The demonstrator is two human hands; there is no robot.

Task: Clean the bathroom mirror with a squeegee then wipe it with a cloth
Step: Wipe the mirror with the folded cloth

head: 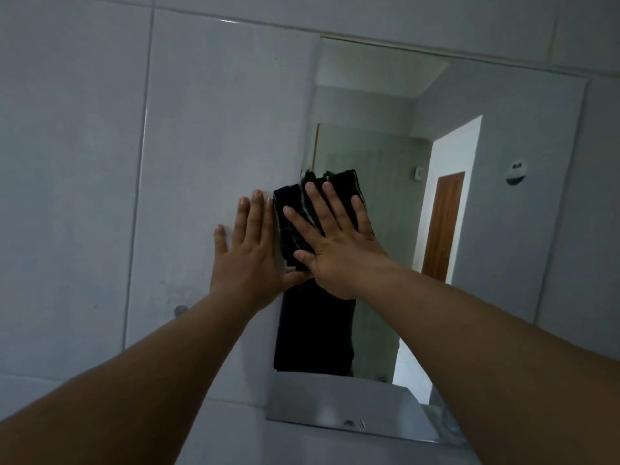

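Note:
The bathroom mirror [503, 135] hangs on a grey tiled wall and fills the right half of the view. A dark folded cloth [292, 223] with thin pale stripes lies flat against the glass at the mirror's left edge. My right hand [335, 243] presses the cloth to the mirror with the palm flat and the fingers spread. My left hand [248, 253] rests flat on the wall tile just left of the cloth, fingers apart, its thumb tucked under my right hand. No squeegee is in view.
The white basin [335, 404] sits below the mirror at the bottom middle. The glass reflects a bright doorway, a wooden door and a dark shape under my hands. A small round black-and-white object [516, 172] is on the right. A small round fitting [181, 310] is on the tile at the left.

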